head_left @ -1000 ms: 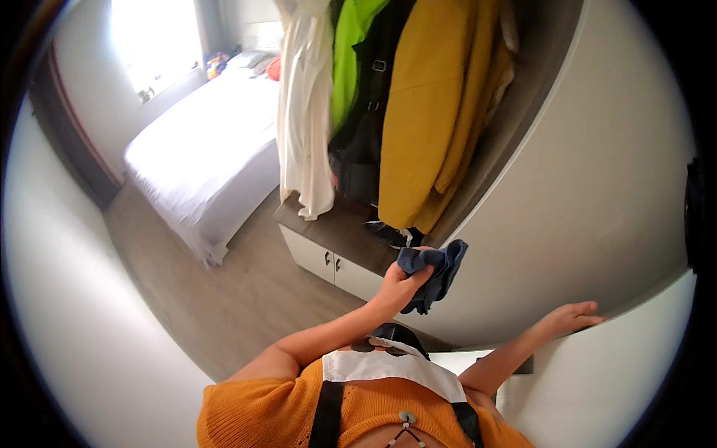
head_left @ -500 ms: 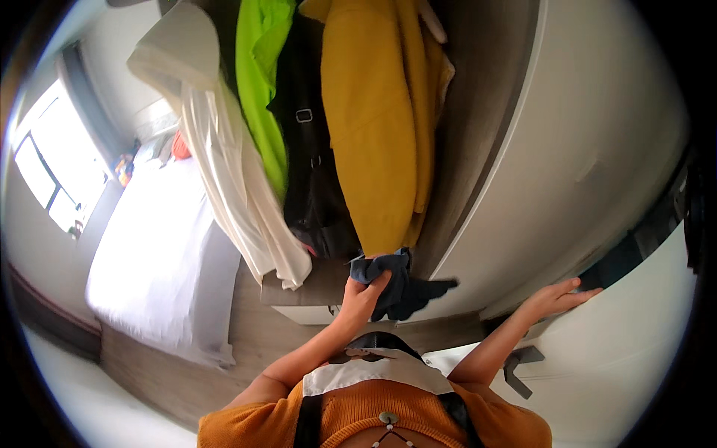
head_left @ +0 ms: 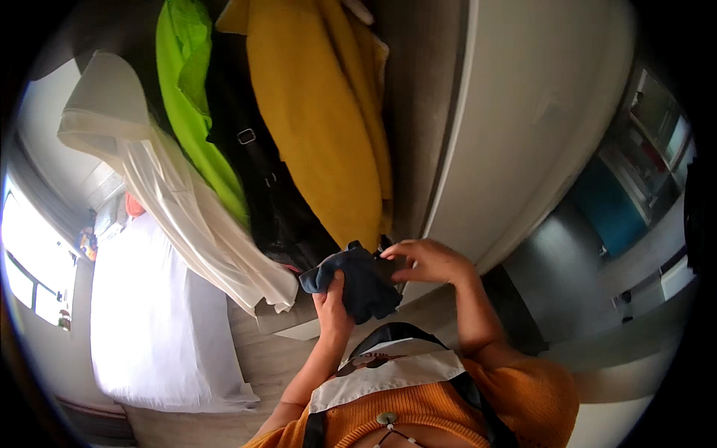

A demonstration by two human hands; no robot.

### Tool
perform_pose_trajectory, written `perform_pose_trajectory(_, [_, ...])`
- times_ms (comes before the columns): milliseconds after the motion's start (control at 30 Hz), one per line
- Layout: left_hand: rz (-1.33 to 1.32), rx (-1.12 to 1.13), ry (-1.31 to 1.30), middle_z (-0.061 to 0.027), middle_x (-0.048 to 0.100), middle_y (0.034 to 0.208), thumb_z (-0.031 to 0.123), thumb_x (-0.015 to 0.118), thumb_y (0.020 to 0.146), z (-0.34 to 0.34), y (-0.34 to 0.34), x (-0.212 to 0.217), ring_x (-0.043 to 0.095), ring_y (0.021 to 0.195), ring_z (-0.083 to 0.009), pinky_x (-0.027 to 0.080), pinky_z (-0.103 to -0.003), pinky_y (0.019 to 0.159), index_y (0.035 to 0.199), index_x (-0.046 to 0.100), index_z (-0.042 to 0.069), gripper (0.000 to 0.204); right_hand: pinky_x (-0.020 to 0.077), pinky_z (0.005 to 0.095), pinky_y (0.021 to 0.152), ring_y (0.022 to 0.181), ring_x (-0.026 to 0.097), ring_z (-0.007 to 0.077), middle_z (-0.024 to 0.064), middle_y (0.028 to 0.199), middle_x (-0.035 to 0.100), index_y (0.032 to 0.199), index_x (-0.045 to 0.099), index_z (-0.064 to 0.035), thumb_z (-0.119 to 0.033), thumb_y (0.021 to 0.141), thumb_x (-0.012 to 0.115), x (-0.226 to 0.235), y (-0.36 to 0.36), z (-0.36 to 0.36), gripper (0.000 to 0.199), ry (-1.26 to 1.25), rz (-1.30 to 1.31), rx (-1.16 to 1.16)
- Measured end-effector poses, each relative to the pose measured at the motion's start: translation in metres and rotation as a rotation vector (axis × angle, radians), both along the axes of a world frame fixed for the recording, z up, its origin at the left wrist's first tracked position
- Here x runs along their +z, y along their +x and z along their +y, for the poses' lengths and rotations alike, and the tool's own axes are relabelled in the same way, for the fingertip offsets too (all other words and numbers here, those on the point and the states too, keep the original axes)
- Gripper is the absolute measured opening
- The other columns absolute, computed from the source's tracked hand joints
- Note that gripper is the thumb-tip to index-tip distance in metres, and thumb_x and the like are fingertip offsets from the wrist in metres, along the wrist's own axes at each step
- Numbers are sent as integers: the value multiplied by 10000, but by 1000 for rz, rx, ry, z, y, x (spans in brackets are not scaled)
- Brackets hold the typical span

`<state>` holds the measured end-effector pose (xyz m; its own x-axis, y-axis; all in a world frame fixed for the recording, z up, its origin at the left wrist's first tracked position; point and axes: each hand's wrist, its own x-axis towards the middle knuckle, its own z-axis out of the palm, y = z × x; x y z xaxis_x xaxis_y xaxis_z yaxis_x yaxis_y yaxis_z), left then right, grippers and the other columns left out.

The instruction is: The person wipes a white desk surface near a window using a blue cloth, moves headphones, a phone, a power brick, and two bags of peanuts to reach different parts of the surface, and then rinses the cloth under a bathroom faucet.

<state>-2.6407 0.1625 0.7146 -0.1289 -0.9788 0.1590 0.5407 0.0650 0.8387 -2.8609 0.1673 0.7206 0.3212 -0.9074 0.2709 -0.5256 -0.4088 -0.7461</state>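
My left hand grips a crumpled dark blue cloth in front of my apron, thumb on top. Just right of the cloth is my right hand, its thumb and fingers apart and nothing held in them. Its fingertips come close to the cloth's upper edge; whether they touch it I cannot tell. Behind the cloth hangs a mustard-yellow coat, beside a black garment with a buckle, a bright green garment and a shiny white hooded garment.
A white panel rises to the right of the clothes. Past it a doorway opens onto a grey floor and a teal panel. At left stand a bed with a white sheet and a bright window. Wooden flooring lies below.
My right hand has left the white door at the right and come over beside the cloth. The view has turned right, showing more of the other room. My left hand still holds the cloth.
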Motion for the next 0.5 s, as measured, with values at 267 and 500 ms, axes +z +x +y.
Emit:
perform_pose_trajectory(267, [-125, -371, -73, -75, 555, 1157, 130, 564, 895, 16, -37, 21, 508, 1088, -187, 366, -320, 980, 1195, 518, 18, 324, 494, 356, 740, 851, 655, 283, 181, 963, 654, 1090, 584, -16, -164, 773, 662, -36, -11, 59, 359, 221, -30, -74])
perform_pose_trajectory(500, [-129, -626, -24, -84, 564, 1140, 138, 569, 898, 9, -83, 53, 520, 1071, -197, 379, -336, 978, 1181, 534, 17, 309, 466, 423, 714, 813, 627, 351, 210, 862, 638, 1015, 614, 3, -116, 757, 621, 15, -34, 111, 284, 195, 26, -504])
